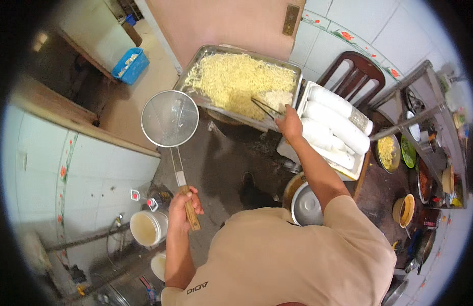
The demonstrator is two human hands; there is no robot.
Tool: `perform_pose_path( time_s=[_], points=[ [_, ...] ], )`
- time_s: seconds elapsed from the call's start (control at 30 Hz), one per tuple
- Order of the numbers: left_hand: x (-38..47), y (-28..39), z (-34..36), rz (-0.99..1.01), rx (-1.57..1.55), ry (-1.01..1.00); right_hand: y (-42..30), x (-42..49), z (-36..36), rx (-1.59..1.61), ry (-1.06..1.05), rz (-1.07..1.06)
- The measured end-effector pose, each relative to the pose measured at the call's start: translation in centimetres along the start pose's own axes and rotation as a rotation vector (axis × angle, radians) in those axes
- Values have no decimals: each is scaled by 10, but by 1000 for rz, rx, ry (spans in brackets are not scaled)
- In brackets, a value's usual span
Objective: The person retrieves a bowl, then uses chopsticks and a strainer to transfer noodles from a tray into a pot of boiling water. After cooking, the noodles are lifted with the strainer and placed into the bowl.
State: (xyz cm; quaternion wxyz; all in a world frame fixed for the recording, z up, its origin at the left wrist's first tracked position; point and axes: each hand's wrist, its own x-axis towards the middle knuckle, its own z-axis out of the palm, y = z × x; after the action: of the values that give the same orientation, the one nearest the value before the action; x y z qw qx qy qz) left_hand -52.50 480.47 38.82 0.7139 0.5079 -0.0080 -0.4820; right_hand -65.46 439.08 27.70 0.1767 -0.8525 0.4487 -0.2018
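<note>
My left hand grips the wooden handle of a round wire-mesh strainer, held out over the floor with its basket toward the doorway. No food shows in the mesh. My right hand holds a pair of dark chopsticks, their tips apart and touching yellow noodles. These noodles lie heaped in a large rectangular metal tray. A paler clump of noodles sits in the tray's near right corner, close to my right hand.
A white box of stacked white cups or bowls stands right of the tray. Behind it is a dark wooden chair. A metal basin and white buckets stand near my body. Bowls of food, including a yellow bowl, line the right-hand table.
</note>
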Motion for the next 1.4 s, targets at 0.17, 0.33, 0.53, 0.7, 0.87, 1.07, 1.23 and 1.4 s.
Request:
perform_pose_path(
  time_s=[0.17,0.33,0.53,0.7,0.87,1.07,1.23,1.4],
  points=[
    [83,48,5,-88,16,-34,28,48,54,-59,-340,50],
    [158,106,3,-202,213,-64,22,45,70,531,-136,326],
    [254,162,-12,-407,404,-210,-57,92,73,1226,398,711],
    [309,212,-15,-561,553,-347,-103,111,95,1167,459,731],
    [348,241,-37,-635,614,-436,-112,71,70,879,466,714],
    [359,254,-32,-651,647,-429,-57,18,-4,1014,822,824],
    [356,248,4,-653,685,-454,10,47,69,1473,825,960],
    [353,237,22,-643,680,-445,15,62,70,1842,812,994]
  ],
)
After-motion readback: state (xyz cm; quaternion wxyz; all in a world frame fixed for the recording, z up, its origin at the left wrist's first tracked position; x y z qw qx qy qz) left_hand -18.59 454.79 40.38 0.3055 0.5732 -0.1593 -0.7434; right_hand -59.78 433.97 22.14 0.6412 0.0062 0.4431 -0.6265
